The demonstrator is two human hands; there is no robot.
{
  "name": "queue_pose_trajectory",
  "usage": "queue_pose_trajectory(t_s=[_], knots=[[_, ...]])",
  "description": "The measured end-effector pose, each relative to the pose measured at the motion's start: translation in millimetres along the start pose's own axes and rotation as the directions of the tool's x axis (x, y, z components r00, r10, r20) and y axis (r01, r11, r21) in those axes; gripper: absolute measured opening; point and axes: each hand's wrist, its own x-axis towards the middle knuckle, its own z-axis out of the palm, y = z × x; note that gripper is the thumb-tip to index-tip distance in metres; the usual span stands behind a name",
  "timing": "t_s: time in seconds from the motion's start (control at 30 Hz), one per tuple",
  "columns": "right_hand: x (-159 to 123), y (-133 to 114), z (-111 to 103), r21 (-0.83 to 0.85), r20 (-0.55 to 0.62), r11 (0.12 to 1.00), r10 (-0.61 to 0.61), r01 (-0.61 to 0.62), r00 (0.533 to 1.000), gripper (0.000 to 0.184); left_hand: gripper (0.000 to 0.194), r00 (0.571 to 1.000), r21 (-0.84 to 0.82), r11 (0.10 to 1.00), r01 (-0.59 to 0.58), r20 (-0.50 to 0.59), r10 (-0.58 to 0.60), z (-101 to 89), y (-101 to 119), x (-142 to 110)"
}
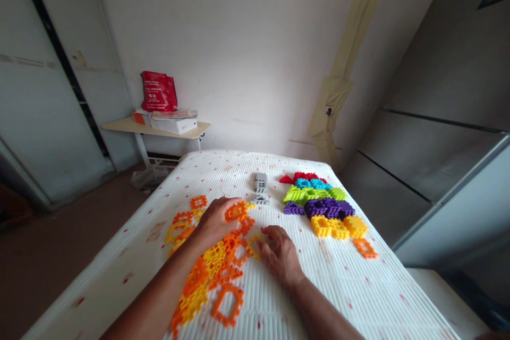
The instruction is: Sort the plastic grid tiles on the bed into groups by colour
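A person's left hand (217, 221) arches over an orange lattice block (236, 211), its grip impossible to tell, while the right hand (279, 255), fingers loosely bent, touches a yellow lattice block (253, 247). Both work at a heap of orange and yellow plastic blocks (195, 281) on a ribbed white cover (350, 287), with rows of colored blocks (322, 207) and a gray block (261, 187) nearby

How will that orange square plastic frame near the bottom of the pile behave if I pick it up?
The orange square plastic frame probably feels stiff, since it holds its square outline. Its open lattice shape suggests it's light for its size. Lying flat, it seems unlikely to roll, though its toothed edges might catch the neighbouring yellow and orange plastic pieces.
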Motion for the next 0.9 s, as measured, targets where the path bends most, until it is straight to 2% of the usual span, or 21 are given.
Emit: queue_pose_trajectory(t_s=[0.07,0.1,0.17,0.23,0.3,0.43,0.57,0.67,0.73,0.83,0.9], knots=[[1.9,1.1,-0.6,0.065,-0.018,0.997,0.047,-0.046,0.999,0.026,0.050,0.995,-0.247,0.967,0.071,-0.052,-0.086,1.2,4.8,-7.9],[2.7,1.5,-0.9,0.091,-0.022,0.994,0.066,-0.064,0.998,0.026,0.053,0.989,-0.407,0.908,0.102,-0.060,-0.138,2.3,7.9,-11.9],[3.5,1.6,-1.2,0.129,-0.029,0.989,0.082,-0.077,0.996,0.026,0.059,0.976,-0.673,0.726,0.139,-0.031,-0.216,5.1,15.1,-19.0],[2.9,0.5,-1.8,0.165,-0.035,0.983,0.083,-0.076,0.996,0.024,0.061,0.970,-0.781,0.604,0.160,0.011,-0.243,8.8,21.7,-23.9],[0.9,-2.9,-3.1,0.213,-0.028,0.975,0.070,-0.063,0.997,0.023,0.059,0.962,-0.804,0.563,0.189,0.038,-0.269,14.4,26.0,-26.6],[-5.2,-15.5,-6.1,0.268,0.009,0.961,-0.070,0.065,0.998,0.023,0.051,0.954,-0.781,0.588,0.211,0.034,-0.297,31.6,26.8,-28.4],[-9.2,-22.9,-5.0,0.234,0.015,0.960,-0.165,0.156,0.986,0.028,0.037,0.961,-0.661,0.731,0.166,-0.059,-0.271,45.0,23.9,-31.4],[-9.0,-19.1,-1.9,0.214,-0.010,0.968,-0.129,0.128,0.992,0.021,0.026,0.959,-0.518,0.844,0.142,-0.140,-0.248,46.2,22.4,-34.3],[-8.2,-15.0,-0.4,0.201,-0.027,0.976,-0.083,0.086,0.996,0.017,0.020,0.964,-0.454,0.880,0.143,-0.137,-0.227,45.2,21.3,-35.6],[-6.9,-11.4,-0.3,0.206,-0.027,0.978,-0.024,0.029,0.999,0.017,0.019,0.971,-0.437,0.890,0.131,-0.125,-0.204,45.6,19.5,-36.7],[-6.1,-11.0,-1.1,0.205,-0.015,0.979,0.011,-0.007,1.000,0.020,0.021,0.973,-0.502,0.856,0.128,-0.105,-0.207,47.3,19.5,-36.9]])
